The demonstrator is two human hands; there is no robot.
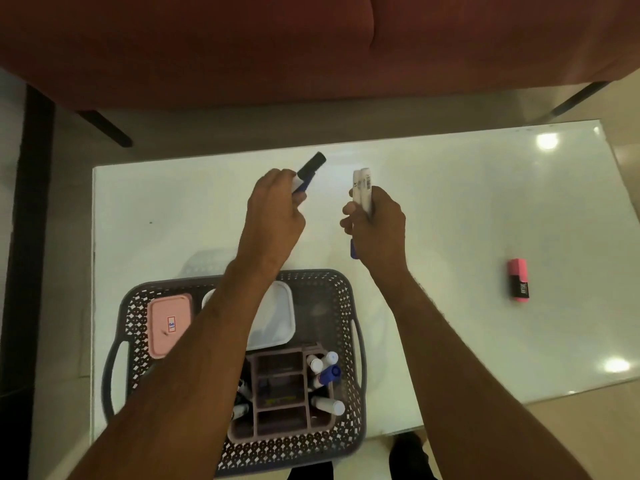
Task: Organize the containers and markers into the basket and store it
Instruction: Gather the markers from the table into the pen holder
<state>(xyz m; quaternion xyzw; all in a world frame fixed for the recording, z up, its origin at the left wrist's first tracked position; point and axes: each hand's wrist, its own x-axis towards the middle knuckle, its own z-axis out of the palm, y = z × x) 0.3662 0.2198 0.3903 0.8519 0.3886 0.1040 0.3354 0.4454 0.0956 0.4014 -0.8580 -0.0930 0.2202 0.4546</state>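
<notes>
A grey perforated basket (346, 341) sits at the near edge of the white table (467, 209). Inside it lie a pink-lidded container (166, 323), a white container (273, 320) and a brown divided organizer (280, 393) holding several markers (327, 372). My left hand (273, 209) is raised beyond the basket, shut on a black-capped marker (310, 168). Beside it, my right hand (377, 223) grips two white markers (362, 188) upright, their blue caps poking out below my fist. A pink highlighter (518, 280) lies alone at the table's right.
A dark red sofa (311, 46) on black legs stands just past the table's far edge. Tiled floor shows on both sides. Ceiling lights glare on the glossy tabletop at the right.
</notes>
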